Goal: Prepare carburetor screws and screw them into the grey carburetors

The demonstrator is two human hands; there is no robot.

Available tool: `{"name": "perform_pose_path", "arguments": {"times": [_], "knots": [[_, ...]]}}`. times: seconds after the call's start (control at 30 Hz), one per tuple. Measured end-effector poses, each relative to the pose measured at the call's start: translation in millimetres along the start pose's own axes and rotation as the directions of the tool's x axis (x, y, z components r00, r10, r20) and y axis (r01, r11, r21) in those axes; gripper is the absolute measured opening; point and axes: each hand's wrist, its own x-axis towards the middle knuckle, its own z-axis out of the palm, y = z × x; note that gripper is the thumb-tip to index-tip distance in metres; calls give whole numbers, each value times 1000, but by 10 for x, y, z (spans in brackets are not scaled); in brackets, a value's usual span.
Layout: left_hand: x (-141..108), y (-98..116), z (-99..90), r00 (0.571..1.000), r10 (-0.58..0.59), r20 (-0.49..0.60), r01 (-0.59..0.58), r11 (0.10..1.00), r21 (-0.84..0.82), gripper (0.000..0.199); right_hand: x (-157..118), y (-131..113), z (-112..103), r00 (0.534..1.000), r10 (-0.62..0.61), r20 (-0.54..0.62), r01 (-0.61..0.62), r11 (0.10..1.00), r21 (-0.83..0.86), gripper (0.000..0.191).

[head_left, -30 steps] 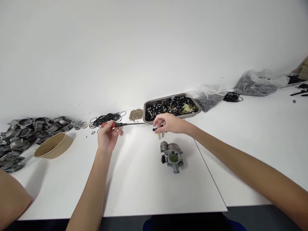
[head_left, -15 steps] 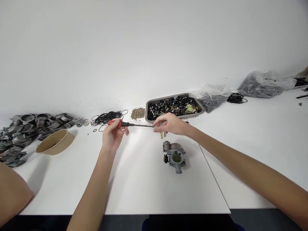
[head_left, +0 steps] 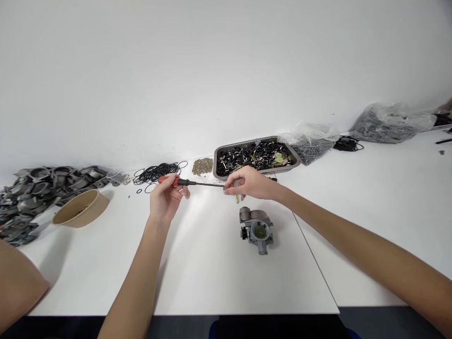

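Observation:
My left hand (head_left: pixel 166 197) is closed round the red and black handle of a screwdriver (head_left: pixel 183 182), which is held level with its shaft pointing right. At the shaft's tip, the fingers of my right hand (head_left: pixel 249 182) are pinched together; whatever small piece may be between them is too hidden to name. Beneath my right hand a small yellow part (head_left: pixel 237 199) shows on the table. Nearer to me a grey metal carburetor (head_left: pixel 257 230) rests on the white table (head_left: pixel 201 268), its round bore facing up, apart from both hands.
Behind my right hand stands a metal tray (head_left: pixel 296 162) of mixed small parts. Brass pieces (head_left: pixel 202 166) and black rubber rings (head_left: pixel 158 173) lie to its left. A tan bowl (head_left: pixel 95 207) and piled metal castings (head_left: pixel 42 183) are further left. Plastic bags (head_left: pixel 310 141) sit at right.
The fingers of my right hand have drawn slightly closer together at the screwdriver's tip. My left hand and the carburetor hold almost the same places.

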Motion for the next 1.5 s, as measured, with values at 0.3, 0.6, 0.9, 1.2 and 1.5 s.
{"name": "perform_pose_path", "arguments": {"times": [0.3,0.6,0.9,1.2,1.5], "knots": [[10,-3,-19,1000,9,0,-9,999,43,15,-5,33,10,999,25,44,-26,999,20,36],[13,-7,-19,1000,9,-6,-9,1000,30,13,-13,7,50,1000,19,18,-21,997,80,33],[8,-4,-1,999,43,9,-43,996,83,17,-18,-30,22,1000,20,-15,-21,1000,-22,28],[-80,144,157,977,175,119,-198,955,220,13,-42,-44,15,999,46,-14,-48,972,-228,19],[79,835,994,923,186,338,-325,847,421,13,-149,-321,-220,998,17,-58,-34,951,-306,15]]}}
